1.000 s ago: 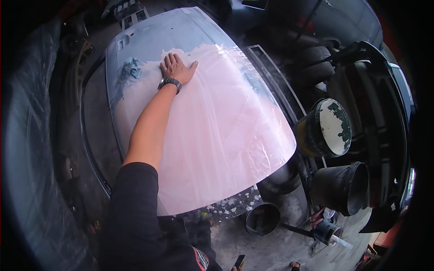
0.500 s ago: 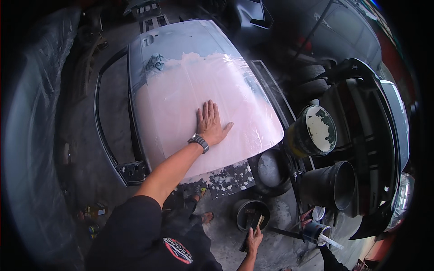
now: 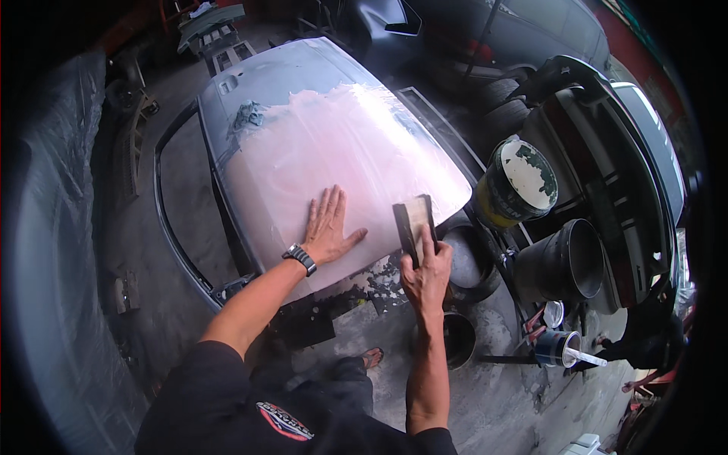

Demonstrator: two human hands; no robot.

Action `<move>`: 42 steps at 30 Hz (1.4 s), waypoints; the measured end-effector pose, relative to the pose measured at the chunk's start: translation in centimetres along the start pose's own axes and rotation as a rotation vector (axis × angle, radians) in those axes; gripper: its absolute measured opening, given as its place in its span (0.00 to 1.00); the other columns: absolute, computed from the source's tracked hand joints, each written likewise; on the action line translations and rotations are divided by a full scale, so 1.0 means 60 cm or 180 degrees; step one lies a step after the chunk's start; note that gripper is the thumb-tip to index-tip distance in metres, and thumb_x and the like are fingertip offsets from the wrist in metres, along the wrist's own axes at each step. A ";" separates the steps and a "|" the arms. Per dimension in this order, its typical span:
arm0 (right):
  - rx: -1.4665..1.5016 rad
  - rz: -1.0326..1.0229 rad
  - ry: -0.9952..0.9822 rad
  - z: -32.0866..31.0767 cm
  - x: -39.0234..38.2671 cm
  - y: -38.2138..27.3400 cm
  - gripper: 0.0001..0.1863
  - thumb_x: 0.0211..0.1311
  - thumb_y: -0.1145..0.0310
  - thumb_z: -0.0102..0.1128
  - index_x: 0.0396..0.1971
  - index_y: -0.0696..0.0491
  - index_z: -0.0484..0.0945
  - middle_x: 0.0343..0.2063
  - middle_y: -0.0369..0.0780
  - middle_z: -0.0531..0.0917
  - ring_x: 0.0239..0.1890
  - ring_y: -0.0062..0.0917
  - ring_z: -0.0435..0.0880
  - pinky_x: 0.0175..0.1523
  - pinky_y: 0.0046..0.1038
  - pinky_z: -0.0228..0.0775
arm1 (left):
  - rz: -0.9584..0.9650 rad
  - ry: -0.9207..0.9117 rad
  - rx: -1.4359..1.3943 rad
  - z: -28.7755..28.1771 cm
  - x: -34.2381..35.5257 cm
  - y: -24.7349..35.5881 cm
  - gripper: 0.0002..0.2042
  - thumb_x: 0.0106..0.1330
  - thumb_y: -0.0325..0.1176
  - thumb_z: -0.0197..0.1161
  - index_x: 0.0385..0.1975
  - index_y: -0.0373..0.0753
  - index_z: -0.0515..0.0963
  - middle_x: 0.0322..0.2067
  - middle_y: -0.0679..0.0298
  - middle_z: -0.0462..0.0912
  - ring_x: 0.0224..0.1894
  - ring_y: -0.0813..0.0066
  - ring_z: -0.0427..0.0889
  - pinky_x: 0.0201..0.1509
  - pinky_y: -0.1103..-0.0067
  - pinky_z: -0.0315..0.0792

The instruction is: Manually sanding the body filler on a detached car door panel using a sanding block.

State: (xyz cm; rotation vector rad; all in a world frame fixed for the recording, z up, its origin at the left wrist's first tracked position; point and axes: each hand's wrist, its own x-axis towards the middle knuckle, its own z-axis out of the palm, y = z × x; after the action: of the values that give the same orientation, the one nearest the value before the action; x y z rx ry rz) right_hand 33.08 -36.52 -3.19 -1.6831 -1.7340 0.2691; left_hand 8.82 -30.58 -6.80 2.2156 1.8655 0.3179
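A car door (image 3: 265, 72) lies flat on a support, its grey skin largely coated with smooth pink filler (image 3: 326, 136). My left hand (image 3: 327, 231), a watch on its wrist, rests palm down on the pink area near the close edge, fingers stretched out. At the door's near right corner my right hand (image 3: 428, 277) grips a long flat sanding block (image 3: 413, 216) with a pale middle and dark edges. Whether the block touches the door, I cannot tell. A rough dark-green patch (image 3: 249, 115) shows on the door's left side.
Right of the door stand a paint-flecked bucket (image 3: 531, 174), a black bucket (image 3: 561, 262) and a can (image 3: 553, 349) with a stick. A black tub (image 3: 457, 341) sits on the floor beside my right forearm. Plastic sheeting (image 3: 57, 227) hangs at left. Another person (image 3: 652, 334) is partly visible at right.
My right hand has come up from the tub below with the sanding block to the door's near right corner. My left hand has slid slightly nearer on the filler. The view has shifted.
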 end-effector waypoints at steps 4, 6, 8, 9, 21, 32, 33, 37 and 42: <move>-0.0894 -0.0017 -0.0446 0.100 0.066 -0.097 0.41 0.50 0.58 0.64 0.69 0.43 0.68 0.49 0.59 0.73 0.46 0.51 0.77 0.49 0.48 0.70 | -0.0062 0.0019 0.0112 -0.031 0.064 -0.120 0.53 0.67 0.69 0.50 0.77 0.31 0.40 0.78 0.47 0.39 0.81 0.53 0.34 0.80 0.56 0.28; -0.1031 0.0173 -0.0556 0.142 0.088 -0.123 0.44 0.48 0.56 0.65 0.70 0.45 0.66 0.51 0.59 0.72 0.49 0.50 0.76 0.51 0.51 0.68 | -0.0215 0.0302 0.0169 -0.040 0.100 -0.192 0.52 0.67 0.68 0.51 0.76 0.29 0.42 0.78 0.46 0.41 0.81 0.52 0.35 0.80 0.54 0.28; -0.1539 0.0124 -0.0565 0.184 0.102 -0.149 0.45 0.47 0.55 0.66 0.70 0.45 0.66 0.51 0.58 0.73 0.52 0.49 0.75 0.53 0.51 0.65 | -0.0069 0.0283 0.0150 -0.058 0.135 -0.265 0.52 0.67 0.67 0.51 0.76 0.29 0.43 0.78 0.47 0.41 0.81 0.52 0.36 0.80 0.54 0.28; -0.1871 0.0124 -0.0417 0.200 0.104 -0.155 0.42 0.51 0.54 0.67 0.70 0.45 0.66 0.52 0.57 0.73 0.55 0.48 0.73 0.55 0.52 0.63 | -0.0022 0.0309 0.0176 -0.069 0.152 -0.298 0.51 0.68 0.67 0.51 0.76 0.30 0.44 0.78 0.48 0.42 0.81 0.52 0.36 0.80 0.54 0.29; -0.1987 0.0186 -0.0250 0.361 0.050 -0.330 0.47 0.49 0.54 0.74 0.71 0.51 0.66 0.45 0.53 0.74 0.48 0.45 0.75 0.50 0.43 0.68 | 0.0855 0.0027 0.0023 -0.122 0.287 -0.429 0.49 0.65 0.65 0.57 0.76 0.34 0.51 0.78 0.52 0.47 0.80 0.57 0.41 0.81 0.56 0.30; -0.2106 0.1474 -0.0239 0.316 0.380 -0.144 0.38 0.65 0.43 0.60 0.67 0.54 0.68 0.52 0.55 0.74 0.54 0.49 0.76 0.57 0.46 0.68 | 0.0838 0.0078 0.0075 -0.145 0.314 -0.449 0.47 0.63 0.65 0.60 0.76 0.42 0.57 0.77 0.54 0.51 0.80 0.58 0.44 0.82 0.59 0.33; -0.2114 0.1484 -0.0140 0.317 0.376 -0.140 0.37 0.65 0.43 0.59 0.67 0.52 0.69 0.52 0.55 0.74 0.55 0.49 0.76 0.57 0.46 0.68 | 0.0883 0.0135 0.0032 -0.148 0.311 -0.447 0.46 0.62 0.64 0.61 0.75 0.41 0.58 0.77 0.54 0.51 0.80 0.58 0.44 0.81 0.58 0.33; -0.2110 0.1543 -0.0147 0.303 0.374 -0.150 0.34 0.66 0.44 0.59 0.67 0.46 0.70 0.52 0.55 0.74 0.55 0.49 0.76 0.56 0.46 0.68 | 0.0917 0.0133 -0.0040 -0.143 0.316 -0.437 0.48 0.61 0.65 0.62 0.75 0.41 0.58 0.77 0.54 0.51 0.80 0.57 0.43 0.81 0.57 0.33; -0.2146 0.1417 -0.0034 0.340 0.276 -0.233 0.34 0.65 0.48 0.61 0.68 0.46 0.69 0.47 0.53 0.74 0.50 0.47 0.76 0.52 0.46 0.68 | 0.0952 0.0097 -0.0114 -0.131 0.321 -0.419 0.47 0.61 0.66 0.60 0.75 0.41 0.58 0.77 0.54 0.50 0.80 0.58 0.42 0.81 0.57 0.32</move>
State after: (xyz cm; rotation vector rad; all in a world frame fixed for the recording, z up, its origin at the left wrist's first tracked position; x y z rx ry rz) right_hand 11.11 -16.48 -4.52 -2.5563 -1.5252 -0.1351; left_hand -13.92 -7.16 -6.74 2.4766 1.5255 0.4342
